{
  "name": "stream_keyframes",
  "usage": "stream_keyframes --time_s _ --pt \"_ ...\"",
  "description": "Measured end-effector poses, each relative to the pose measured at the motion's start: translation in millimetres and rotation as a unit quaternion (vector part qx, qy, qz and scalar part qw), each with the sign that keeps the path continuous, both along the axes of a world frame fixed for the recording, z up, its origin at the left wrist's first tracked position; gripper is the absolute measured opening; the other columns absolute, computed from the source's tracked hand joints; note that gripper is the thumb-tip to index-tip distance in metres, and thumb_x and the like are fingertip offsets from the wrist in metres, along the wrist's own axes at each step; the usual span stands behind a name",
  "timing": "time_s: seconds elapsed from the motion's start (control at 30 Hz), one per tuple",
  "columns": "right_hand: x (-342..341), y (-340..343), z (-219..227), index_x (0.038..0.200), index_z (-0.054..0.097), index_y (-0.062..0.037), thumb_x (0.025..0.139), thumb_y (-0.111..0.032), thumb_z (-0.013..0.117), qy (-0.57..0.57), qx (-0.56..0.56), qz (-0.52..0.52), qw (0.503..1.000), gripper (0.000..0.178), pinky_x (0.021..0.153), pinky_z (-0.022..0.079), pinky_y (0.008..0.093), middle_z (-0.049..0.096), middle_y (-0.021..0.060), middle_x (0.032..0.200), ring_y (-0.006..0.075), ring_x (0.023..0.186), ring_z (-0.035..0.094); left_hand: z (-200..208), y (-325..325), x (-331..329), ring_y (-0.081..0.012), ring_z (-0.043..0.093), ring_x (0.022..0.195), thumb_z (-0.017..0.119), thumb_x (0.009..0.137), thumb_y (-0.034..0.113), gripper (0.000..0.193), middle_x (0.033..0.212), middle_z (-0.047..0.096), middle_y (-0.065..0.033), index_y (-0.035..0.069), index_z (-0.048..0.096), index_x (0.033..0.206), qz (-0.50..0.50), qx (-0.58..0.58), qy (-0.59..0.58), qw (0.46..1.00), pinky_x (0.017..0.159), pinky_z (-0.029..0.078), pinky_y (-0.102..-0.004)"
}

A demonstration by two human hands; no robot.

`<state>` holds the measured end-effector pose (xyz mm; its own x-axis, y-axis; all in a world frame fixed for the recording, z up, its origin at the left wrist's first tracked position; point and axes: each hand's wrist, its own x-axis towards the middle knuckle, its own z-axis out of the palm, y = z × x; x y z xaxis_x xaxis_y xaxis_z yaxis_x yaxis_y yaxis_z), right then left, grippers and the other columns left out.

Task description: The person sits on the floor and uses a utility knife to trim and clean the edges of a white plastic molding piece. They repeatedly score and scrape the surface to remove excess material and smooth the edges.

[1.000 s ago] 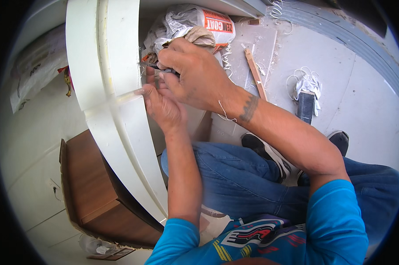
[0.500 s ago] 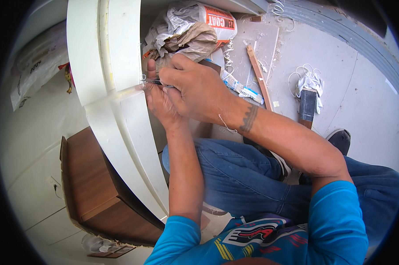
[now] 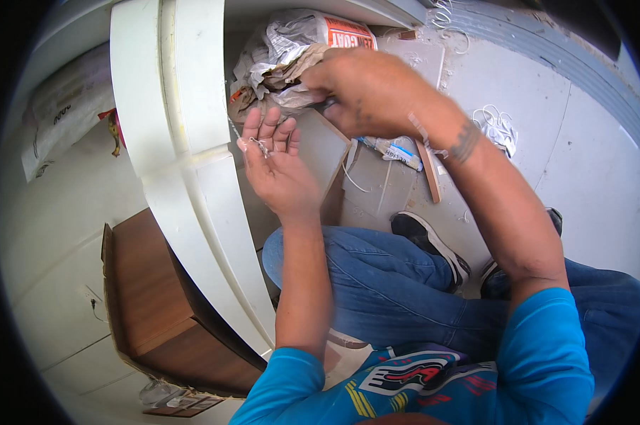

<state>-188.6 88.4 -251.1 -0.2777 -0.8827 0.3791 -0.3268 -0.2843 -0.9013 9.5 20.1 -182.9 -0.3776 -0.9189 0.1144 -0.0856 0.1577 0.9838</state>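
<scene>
Two bare hands worked beside the right edge of the white panel (image 3: 203, 92), and between them lay the thing being handled, a thin, pale twisted strand (image 3: 263, 146). It crossed the upturned palm of the left hand (image 3: 283, 168), with a finer length of it seeming to run up from the thumb toward that panel edge. The left fingers were loosely spread and half curled, supporting the strand rather than gripping it. The right hand (image 3: 376, 92) was apart from it, up and to the right, above the near edge of a pale box-like board (image 3: 326, 145) and in front of the crumpled brown paper (image 3: 302, 67). Its fingers were bent inward, but the knuckles hid the grip, so whether they had hold of a tool could not be told. The step in hand looked like sorting or checking the strand at the panel's edge. The next move, as far as could be judged, called for the left fingers to close on it and the right fingertips to come back beside them.
</scene>
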Motion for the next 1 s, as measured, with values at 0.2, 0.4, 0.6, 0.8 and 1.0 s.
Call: stream_keyframes --time_s 0.2,0.4,0.6,0.8,1.0 --pt "-62 18 10 0.103 0.074 -0.0014 0.087 -0.006 0.072 -0.007 0.049 -0.109 0.993 0.016 0.085 0.059 0.0552 0.075 0.0269 0.096 0.0475 0.096 0.073 -14 -2 0 -0.0159 0.069 0.101 0.057 0.118 0.034 0.033 0.119 0.071 -0.0060 0.007 0.065 0.134 -0.035 -0.084 -0.226 0.970 0.088 0.056 -0.0347" --pt "-74 11 19 0.102 0.073 0.0025 0.088 -0.006 0.068 -0.099 -0.026 -0.146 0.984 0.017 0.089 0.058 0.0538 0.075 0.0306 0.098 0.0502 0.099 0.073 -24 12 -24 -0.0178 0.070 0.101 0.069 0.113 0.042 0.053 0.130 0.066 -0.0092 0.004 0.059 0.148 -0.067 -0.062 -0.371 0.924 0.089 0.059 -0.0356" --pt "-66 0 12 0.102 0.073 0.0027 0.089 -0.007 0.069 -0.118 -0.047 -0.160 0.979 0.017 0.092 0.058 0.0533 0.076 0.0309 0.100 0.0496 0.102 0.074 15 -9 -56 -0.0191 0.070 0.110 0.068 0.112 0.054 0.069 0.143 0.065 -0.0104 0.005 0.050 0.158 0.073 0.009 0.024 0.997 0.094 0.059 -0.0348" --pt "-62 -4 11 0.103 0.073 0.0030 0.091 -0.008 0.069 -0.145 -0.060 -0.168 0.973 0.017 0.092 0.058 0.0532 0.076 0.0312 0.101 0.0495 0.103 0.074 6 -20 -31 -0.0221 0.067 0.122 0.070 0.112 0.041 0.056 0.143 0.068 -0.0105 0.005 0.058 0.153 -0.110 0.041 -0.324 0.939 0.095 0.058 -0.0419" --pt "-63 -5 18 0.103 0.073 0.0037 0.092 -0.009 0.068 -0.132 -0.101 -0.211 0.963 0.017 0.091 0.058 0.0534 0.075 0.0319 0.100 0.0497 0.101 0.074 -7 -1 -54 -0.0248 0.064 0.126 0.069 0.109 0.055 0.069 0.150 0.064 -0.0127 0.003 0.059 0.154 -0.040 0.024 -0.314 0.948 0.103 0.055 -0.0414"
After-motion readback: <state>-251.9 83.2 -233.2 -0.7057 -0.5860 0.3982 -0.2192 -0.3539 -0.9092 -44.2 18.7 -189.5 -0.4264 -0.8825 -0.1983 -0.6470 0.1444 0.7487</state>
